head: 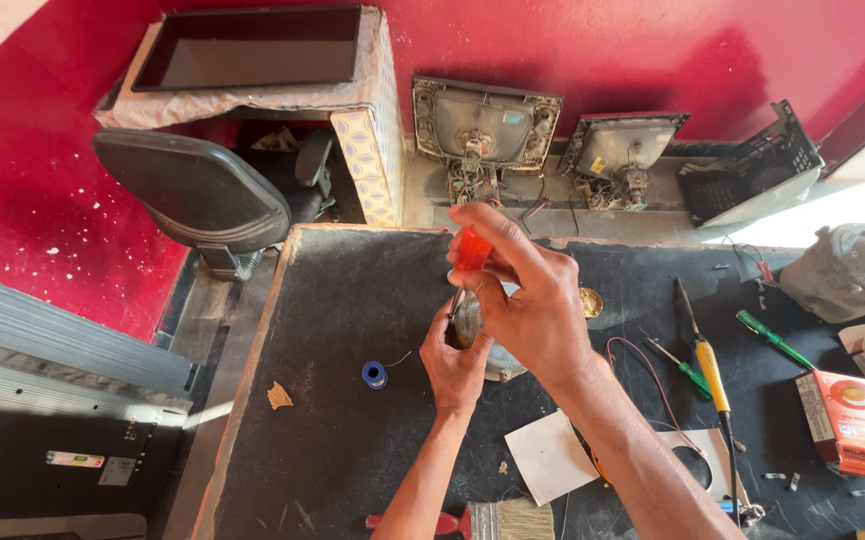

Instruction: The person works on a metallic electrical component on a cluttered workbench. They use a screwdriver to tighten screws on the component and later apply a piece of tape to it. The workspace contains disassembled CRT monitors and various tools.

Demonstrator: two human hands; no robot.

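Head view: right hand [533, 310] gripping red-handled screwdriver [472, 250], tip going down into round metal part [498, 360]; left hand [456, 365] clasping that part (mid counter [343, 300]). Blue solder spool [375, 374] lying nearby, left.

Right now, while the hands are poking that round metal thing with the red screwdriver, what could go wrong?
1. The right hand pushes the red-handled screwdriver down toward the left hand, which steadies the round metal part. A slip could jab those fingers.
2. The blue solder spool lies loose nearby; an elbow might knock it rolling.
3. The yellow-handled screwdriver and the red wire lie beside the right forearm and could be swept aside.
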